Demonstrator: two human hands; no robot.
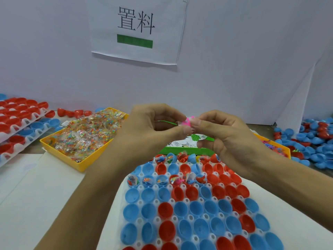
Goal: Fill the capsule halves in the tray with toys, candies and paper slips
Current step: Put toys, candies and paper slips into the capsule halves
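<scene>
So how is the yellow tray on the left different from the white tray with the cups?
The yellow tray is one open box piled with clear candy packets; the white tray has many sockets, each holding a red or blue capsule half. The yellow tray sits farther left; the white tray is under both hands. Both rest on the table.

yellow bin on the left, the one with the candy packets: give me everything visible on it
The yellow bin is a shallow rectangular tray, apparently moulded plastic, lying flat on the table at an angle left of the capsule tray. It is heaped with small clear packets of multicoloured candy. Its near corner rests on white paper, and the left hand covers part of its right end. Neither hand touches it.
</scene>
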